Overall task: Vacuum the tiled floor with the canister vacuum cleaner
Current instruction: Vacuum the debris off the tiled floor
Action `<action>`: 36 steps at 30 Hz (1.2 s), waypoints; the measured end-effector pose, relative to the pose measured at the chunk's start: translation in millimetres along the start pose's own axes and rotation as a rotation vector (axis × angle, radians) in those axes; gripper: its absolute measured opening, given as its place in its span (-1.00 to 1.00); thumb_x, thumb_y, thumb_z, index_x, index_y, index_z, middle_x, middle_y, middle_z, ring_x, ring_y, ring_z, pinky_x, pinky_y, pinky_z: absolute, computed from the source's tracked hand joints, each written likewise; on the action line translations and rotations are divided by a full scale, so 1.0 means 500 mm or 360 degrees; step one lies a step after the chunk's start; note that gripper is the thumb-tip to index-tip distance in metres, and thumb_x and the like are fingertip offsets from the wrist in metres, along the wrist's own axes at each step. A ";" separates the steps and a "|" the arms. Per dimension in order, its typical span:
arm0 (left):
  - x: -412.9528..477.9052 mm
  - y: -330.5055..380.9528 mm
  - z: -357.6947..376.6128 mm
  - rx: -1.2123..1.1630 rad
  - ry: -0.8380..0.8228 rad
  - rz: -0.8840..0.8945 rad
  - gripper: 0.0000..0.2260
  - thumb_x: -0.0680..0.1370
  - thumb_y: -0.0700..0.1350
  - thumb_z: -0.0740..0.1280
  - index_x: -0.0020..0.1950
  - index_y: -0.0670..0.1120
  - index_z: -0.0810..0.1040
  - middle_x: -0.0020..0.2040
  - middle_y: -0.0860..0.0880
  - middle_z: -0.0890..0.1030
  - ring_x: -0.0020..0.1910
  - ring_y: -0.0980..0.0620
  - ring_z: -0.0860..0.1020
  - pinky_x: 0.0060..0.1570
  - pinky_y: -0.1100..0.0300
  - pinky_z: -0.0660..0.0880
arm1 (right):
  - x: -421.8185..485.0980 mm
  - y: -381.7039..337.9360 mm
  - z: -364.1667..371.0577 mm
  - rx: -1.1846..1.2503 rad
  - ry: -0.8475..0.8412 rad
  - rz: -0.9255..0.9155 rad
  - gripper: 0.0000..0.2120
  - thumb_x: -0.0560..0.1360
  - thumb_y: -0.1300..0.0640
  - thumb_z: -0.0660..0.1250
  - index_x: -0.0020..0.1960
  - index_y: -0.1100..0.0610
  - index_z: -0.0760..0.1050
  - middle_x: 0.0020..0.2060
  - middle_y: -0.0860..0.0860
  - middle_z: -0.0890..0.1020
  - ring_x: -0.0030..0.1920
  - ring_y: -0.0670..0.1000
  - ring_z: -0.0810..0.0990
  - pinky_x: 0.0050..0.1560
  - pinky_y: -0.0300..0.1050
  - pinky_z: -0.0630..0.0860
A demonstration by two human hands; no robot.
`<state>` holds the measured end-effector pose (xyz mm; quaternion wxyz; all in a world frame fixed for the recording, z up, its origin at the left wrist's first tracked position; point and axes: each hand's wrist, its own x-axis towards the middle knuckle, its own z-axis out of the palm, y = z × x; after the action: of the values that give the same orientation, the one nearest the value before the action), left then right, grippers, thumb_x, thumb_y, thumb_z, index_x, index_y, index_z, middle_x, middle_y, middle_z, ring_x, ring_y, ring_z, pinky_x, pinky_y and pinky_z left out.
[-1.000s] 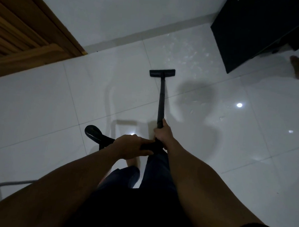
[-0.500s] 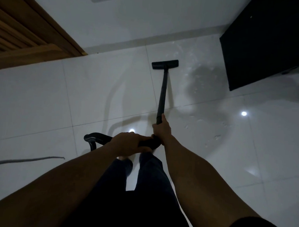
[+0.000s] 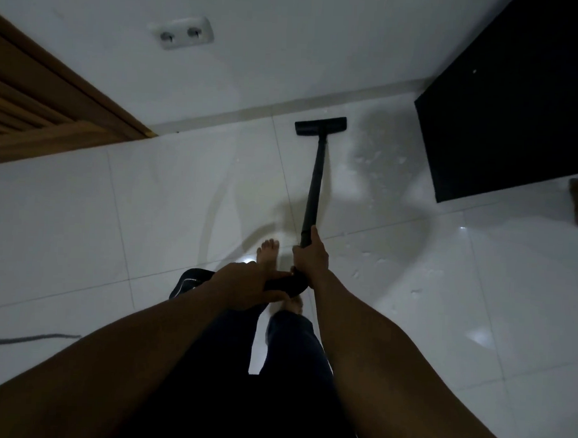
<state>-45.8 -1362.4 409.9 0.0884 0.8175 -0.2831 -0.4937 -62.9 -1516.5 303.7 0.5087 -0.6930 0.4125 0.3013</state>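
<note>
On tiled floor (image 3: 149,212), wand (image 3: 316,173) pointing toward wall (image 3: 289,36)

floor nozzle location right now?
Head view, upper centre: the floor nozzle lies on the tiled floor close to the baseboard, left of the black cabinet, at the far end of the wand gripped by the right hand.

No readable text or labels.

Your left grip (image 3: 245,284) covers most of the vacuum's bent handle (image 3: 282,283); the hose (image 3: 188,279) vanishes behind your forearm, and the grey cord (image 3: 27,339) runs off the left edge.
</note>
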 end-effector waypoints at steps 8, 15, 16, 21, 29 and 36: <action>0.068 -0.082 -0.100 -0.0043 -0.0081 0.0031 -0.47 0.61 0.27 0.14 0.57 0.21 0.17 0.44 -0.19 0.40 0.31 -0.14 0.48 0.20 0.06 0.42 | 0.084 -0.113 0.014 -0.0133 -0.0005 0.0032 -0.23 0.61 0.24 0.22 0.68 -0.13 -0.05 0.08 0.11 0.52 -0.21 0.04 0.54 -0.17 0.00 0.62; 0.072 -0.093 -0.113 -0.0089 -0.0154 -0.0030 -0.46 0.59 0.30 0.17 0.54 0.22 0.22 0.48 -0.23 0.32 0.38 -0.18 0.41 0.25 0.02 0.39 | 0.091 -0.128 0.023 -0.0085 -0.0016 0.0148 -0.19 0.59 0.24 0.25 0.67 -0.20 -0.05 0.31 0.18 0.50 0.11 0.25 0.60 0.14 0.25 0.64; 0.072 -0.097 -0.115 -0.0085 -0.0150 -0.0022 -0.47 0.59 0.30 0.17 0.54 0.24 0.21 0.48 -0.22 0.32 0.36 -0.17 0.43 0.24 0.04 0.40 | 0.092 -0.131 0.025 -0.0084 -0.0023 0.0154 -0.19 0.58 0.24 0.25 0.67 -0.20 -0.05 0.30 0.18 0.50 0.12 0.26 0.60 0.14 0.25 0.64; 0.068 -0.102 -0.119 -0.0045 -0.0052 0.0043 -0.47 0.60 0.27 0.17 0.56 0.23 0.19 0.36 -0.18 0.46 0.22 -0.14 0.52 0.13 0.08 0.43 | 0.091 -0.146 0.022 -0.0128 0.0017 0.0098 -0.21 0.59 0.25 0.23 0.68 -0.15 -0.03 0.25 0.18 0.52 0.08 0.25 0.61 0.09 0.21 0.65; 0.015 -0.065 -0.049 0.0074 -0.0110 0.0127 -0.47 0.59 0.30 0.16 0.55 0.21 0.23 0.40 -0.25 0.42 0.24 -0.15 0.51 0.05 0.13 0.39 | 0.017 -0.043 0.021 -0.0137 0.0071 -0.0007 -0.25 0.60 0.23 0.25 0.68 -0.06 0.01 0.35 0.20 0.52 0.16 0.22 0.57 0.05 0.02 0.59; -0.085 0.016 0.132 0.0181 -0.0076 0.0191 -0.47 0.58 0.32 0.16 0.53 0.25 0.23 0.22 -0.10 0.58 0.17 -0.09 0.55 0.05 0.10 0.42 | -0.110 0.163 0.037 -0.0104 0.0112 -0.0004 -0.24 0.59 0.21 0.29 0.68 -0.04 0.04 0.33 0.21 0.55 0.20 0.24 0.57 0.11 0.04 0.55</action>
<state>-120.6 -1337.0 412.5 0.0645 0.7909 -0.3611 -0.4899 -160.9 -1495.8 307.1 0.4712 -0.7200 0.4193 0.2893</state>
